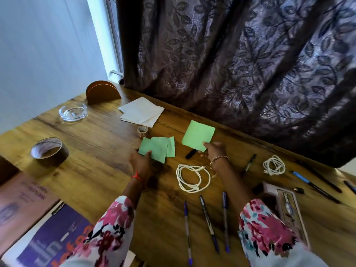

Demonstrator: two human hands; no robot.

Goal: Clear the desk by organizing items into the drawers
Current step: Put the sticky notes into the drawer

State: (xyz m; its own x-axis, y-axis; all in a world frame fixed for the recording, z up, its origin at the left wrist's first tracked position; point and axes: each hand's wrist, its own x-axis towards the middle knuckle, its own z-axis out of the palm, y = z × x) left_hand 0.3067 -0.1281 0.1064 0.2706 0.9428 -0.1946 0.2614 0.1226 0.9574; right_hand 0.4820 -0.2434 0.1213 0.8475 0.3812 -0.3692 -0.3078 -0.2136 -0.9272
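Your L hand [139, 160] pinches the near-left edge of a fanned bunch of green notes [157, 149], thumb on top, mid-desk [92, 135]. Your R hand [213, 151] grips a single green sheet [198, 134] by its near-right corner. The sheet is just right of the bunch & apart from it; can't tell if it's off the wood. A small black stick [190, 154] lies btwn the two hands. A white cable coil [192, 178] sits nearer you, btwn your forearms, w/ a 2nd coil [273, 165] well to the right. A small tape roll [142, 131] is just beyond the bunch, white papers [141, 111] farther still. A big brown tape roll [49, 152] & glass ashtray [73, 112] are on the left side. Three pens [210, 226] lie near you, btwn your sleeves.
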